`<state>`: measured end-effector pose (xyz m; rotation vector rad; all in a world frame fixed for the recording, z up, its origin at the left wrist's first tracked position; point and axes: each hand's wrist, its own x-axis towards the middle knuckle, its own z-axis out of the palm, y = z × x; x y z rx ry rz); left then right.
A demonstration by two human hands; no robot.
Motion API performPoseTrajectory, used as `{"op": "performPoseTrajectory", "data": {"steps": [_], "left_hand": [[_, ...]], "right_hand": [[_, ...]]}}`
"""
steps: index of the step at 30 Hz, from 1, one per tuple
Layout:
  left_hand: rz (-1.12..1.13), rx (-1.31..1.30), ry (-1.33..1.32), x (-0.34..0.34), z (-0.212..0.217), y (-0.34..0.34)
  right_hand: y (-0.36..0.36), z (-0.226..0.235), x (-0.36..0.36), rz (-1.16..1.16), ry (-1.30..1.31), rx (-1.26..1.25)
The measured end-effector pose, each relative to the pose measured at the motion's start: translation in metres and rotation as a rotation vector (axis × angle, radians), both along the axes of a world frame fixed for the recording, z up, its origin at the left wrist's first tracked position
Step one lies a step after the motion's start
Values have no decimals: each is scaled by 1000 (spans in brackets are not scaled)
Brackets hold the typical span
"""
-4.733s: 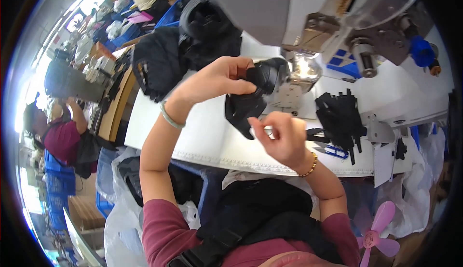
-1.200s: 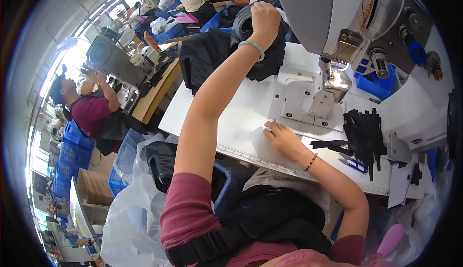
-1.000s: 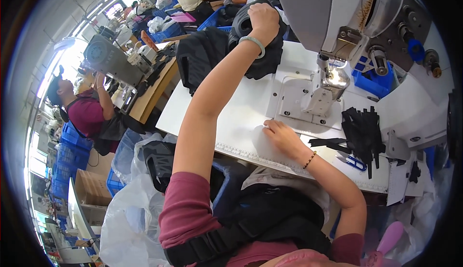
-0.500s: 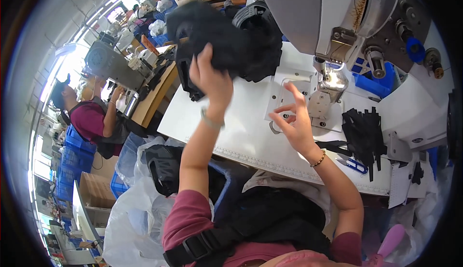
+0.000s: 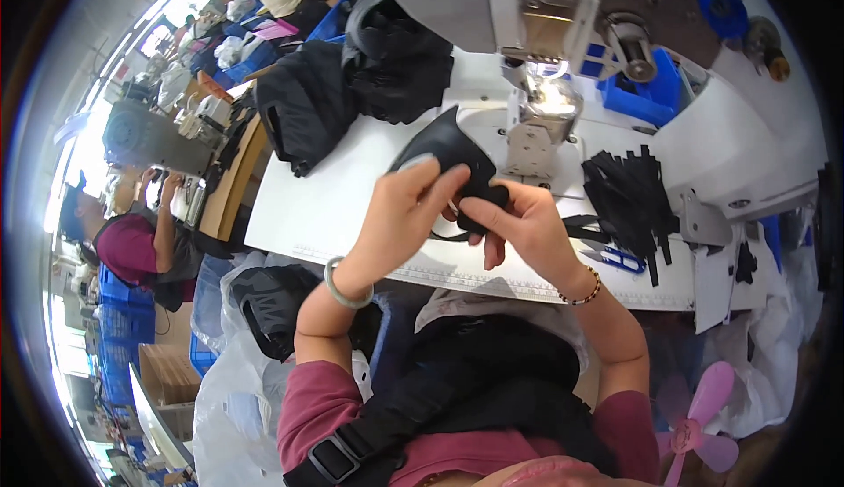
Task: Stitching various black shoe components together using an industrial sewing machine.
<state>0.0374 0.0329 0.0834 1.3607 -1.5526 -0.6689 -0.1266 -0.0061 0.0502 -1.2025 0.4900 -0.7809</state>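
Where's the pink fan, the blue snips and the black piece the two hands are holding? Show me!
Black piece (image 5: 456, 151): head view, on its smooth upper part.
Blue snips (image 5: 625, 260): head view, on the handle.
Pink fan (image 5: 686, 437): head view, on the hub.

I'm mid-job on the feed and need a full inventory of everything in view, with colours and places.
Fabric piece: one, black, between both hands
Sewing machine: one, grey and white, back and right of the table
Strips: a bunch, uncounted, black, right of the machine's base
Snips: one, blue-handled, below the strips
Tray: one, blue, behind the machine's base
Fabric heap: count unclear, black and dark grey, table's back left
Table: one, white, under the work
Fan: one, pink, lower right
Plastic bagging: count unclear, whitish, lower left
Crates: several, blue, far left
Co-workers: at least two, maroon top at left, pale top at back
Background clutter: too small to count
Left hand: one, holding the fabric piece
Right hand: one, holding it too
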Motion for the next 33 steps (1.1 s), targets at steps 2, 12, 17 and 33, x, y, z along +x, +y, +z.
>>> {"op": "performPoseTrajectory", "data": {"steps": [2, 12, 17, 33], "left_hand": [[35, 20, 82, -9, 5, -24], [-96, -155, 323, -38, -16, -125], [-147, -144, 293, -36, -16, -125], [-173, -82, 383, -36, -10, -125]], "right_hand": [[-8, 2, -9, -87, -49, 1], [-42, 2, -14, -534, -21, -201], [-42, -3, -11, -586, -12, -215], [-39, -3, -11, -550, -58, -149]]}}
